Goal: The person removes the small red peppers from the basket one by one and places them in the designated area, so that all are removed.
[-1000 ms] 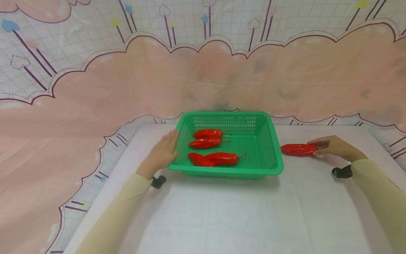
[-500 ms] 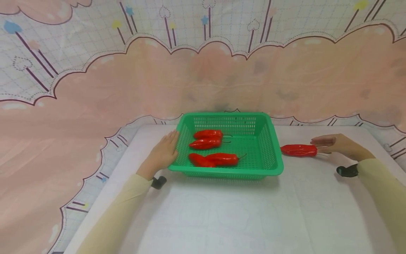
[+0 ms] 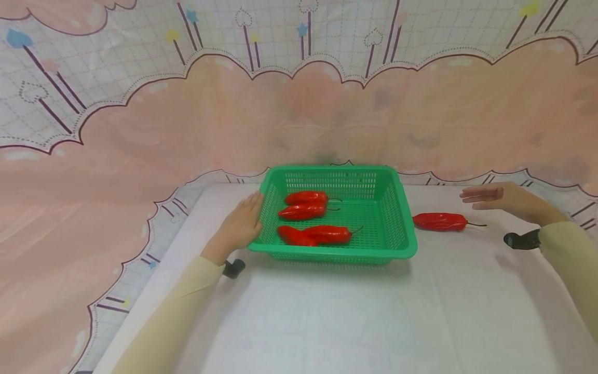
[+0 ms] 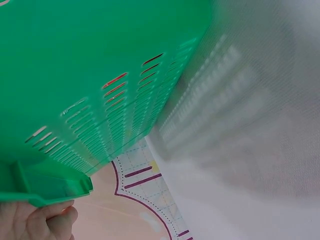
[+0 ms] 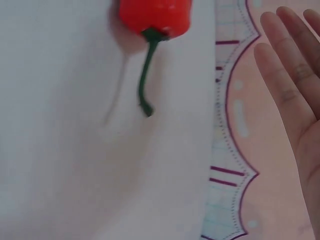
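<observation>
A green perforated plastic basket (image 3: 331, 253) stands mid-table with several red chili peppers (image 3: 304, 211) lying in it. My left hand (image 3: 237, 223) rests along its left rim, fingers extended in the head view. From the left wrist, the hand's fingers (image 4: 47, 220) show right at the basket rim (image 4: 40, 199). Another red chili pepper (image 3: 440, 222) lies on the table, its tip beside the basket's right wall. Its green stem (image 5: 146, 80) points toward my right hand (image 3: 506, 200), which hovers beyond the stem end with straight fingers and holds nothing.
A white cloth (image 3: 345, 322) covers the table. Behind and to the left hangs a patterned pink and white curtain (image 3: 233, 119). Small black wrist cameras (image 3: 522, 240) stick out below both sleeves.
My right hand has let go of the chili pepper near its stem, straightened its fingers and drawn back to the right. The pepper, basket and left hand have stayed in place.
</observation>
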The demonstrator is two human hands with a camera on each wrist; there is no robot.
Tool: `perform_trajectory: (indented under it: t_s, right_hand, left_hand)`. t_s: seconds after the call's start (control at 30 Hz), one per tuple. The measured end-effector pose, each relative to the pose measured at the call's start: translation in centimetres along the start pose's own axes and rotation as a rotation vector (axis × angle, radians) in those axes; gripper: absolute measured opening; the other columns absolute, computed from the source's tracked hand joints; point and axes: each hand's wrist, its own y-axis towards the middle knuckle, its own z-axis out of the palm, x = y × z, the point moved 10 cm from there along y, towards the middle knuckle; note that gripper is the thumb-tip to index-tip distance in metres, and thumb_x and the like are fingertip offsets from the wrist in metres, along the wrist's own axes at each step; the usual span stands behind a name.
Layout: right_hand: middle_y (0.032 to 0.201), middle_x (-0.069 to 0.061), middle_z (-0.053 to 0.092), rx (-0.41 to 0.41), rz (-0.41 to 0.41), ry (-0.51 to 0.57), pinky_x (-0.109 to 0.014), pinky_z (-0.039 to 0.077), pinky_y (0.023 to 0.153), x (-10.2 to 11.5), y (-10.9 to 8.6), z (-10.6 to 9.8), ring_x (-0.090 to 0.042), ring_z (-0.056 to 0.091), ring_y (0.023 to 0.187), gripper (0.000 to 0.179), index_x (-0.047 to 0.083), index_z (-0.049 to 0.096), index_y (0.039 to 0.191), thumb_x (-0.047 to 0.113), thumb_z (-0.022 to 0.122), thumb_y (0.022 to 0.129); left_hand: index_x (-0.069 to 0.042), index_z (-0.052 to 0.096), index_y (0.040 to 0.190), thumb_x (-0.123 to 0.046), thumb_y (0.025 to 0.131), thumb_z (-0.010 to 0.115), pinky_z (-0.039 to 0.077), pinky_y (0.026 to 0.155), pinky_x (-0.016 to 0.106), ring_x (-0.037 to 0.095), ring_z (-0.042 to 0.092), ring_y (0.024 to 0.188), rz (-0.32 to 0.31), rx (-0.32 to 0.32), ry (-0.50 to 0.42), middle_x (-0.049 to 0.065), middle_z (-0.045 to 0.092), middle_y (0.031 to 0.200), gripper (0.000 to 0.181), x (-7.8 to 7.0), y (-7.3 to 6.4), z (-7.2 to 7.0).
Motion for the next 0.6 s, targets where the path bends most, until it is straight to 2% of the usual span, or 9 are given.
perform_trajectory:
  t_s: [0.1,0.17,0.23,0.33,0.43,0.6]
  right_hand:
    - [0.118,0.022,0.063,-0.002,-0.038,0.008,-0.068,0.039,0.094,1.1,0.0,-0.6,0.022,0.047,0.099,0.051,0.011,0.046,0.139,0.033,0.054,0.093]
    - [0.113,0.029,0.06,-0.007,-0.063,0.006,-0.052,0.047,0.096,2.3,0.1,-1.0,0.02,0.049,0.1,0.05,0.01,0.047,0.138,0.03,0.055,0.093]
    - [0.112,0.03,0.06,-0.011,-0.105,0.013,-0.035,0.052,0.092,3.5,0.2,-1.4,0.018,0.052,0.101,0.048,0.008,0.047,0.138,0.023,0.056,0.093]
    - [0.112,0.028,0.061,-0.007,-0.153,0.017,-0.011,0.048,0.079,5.2,0.3,-1.9,0.016,0.055,0.101,0.047,0.006,0.046,0.137,0.019,0.056,0.093]
    - [0.115,0.027,0.061,-0.003,-0.177,0.006,-0.01,0.047,0.08,6.4,0.5,-2.3,0.014,0.056,0.103,0.046,0.007,0.047,0.137,0.017,0.056,0.093]
    - [0.119,0.023,0.061,0.023,-0.158,-0.019,-0.012,0.048,0.081,8.5,1.0,-2.6,0.011,0.057,0.104,0.045,0.013,0.049,0.137,0.022,0.057,0.093]
  left_hand:
    - [0.008,0.014,0.147,-0.016,0.091,0.036,0.015,0.12,0.047,0.037,0.014,0.145,0.002,-0.001,0.0,0.024,0.015,0.155,0.065,0.0,0.0,0.0]
    - [0.008,0.014,0.147,-0.016,0.091,0.036,0.016,0.12,0.047,0.037,0.014,0.145,0.003,-0.001,0.0,0.024,0.015,0.155,0.065,0.0,0.1,0.0]
    - [0.008,0.014,0.147,-0.015,0.091,0.036,0.015,0.12,0.047,0.038,0.014,0.145,0.006,-0.001,0.003,0.024,0.015,0.155,0.065,0.0,0.0,0.0]
    - [0.009,0.014,0.147,-0.015,0.091,0.036,0.015,0.12,0.047,0.038,0.014,0.145,0.008,0.0,0.004,0.024,0.015,0.155,0.065,-0.1,0.0,-0.1]
    - [0.009,0.013,0.147,-0.015,0.091,0.036,0.015,0.12,0.047,0.039,0.014,0.145,0.009,0.001,0.003,0.024,0.014,0.155,0.065,-0.1,0.0,-0.2]
    - [0.009,0.014,0.147,-0.015,0.091,0.036,0.015,0.12,0.047,0.038,0.014,0.145,0.009,-0.001,-0.008,0.025,0.014,0.155,0.064,-0.1,-0.1,-0.3]
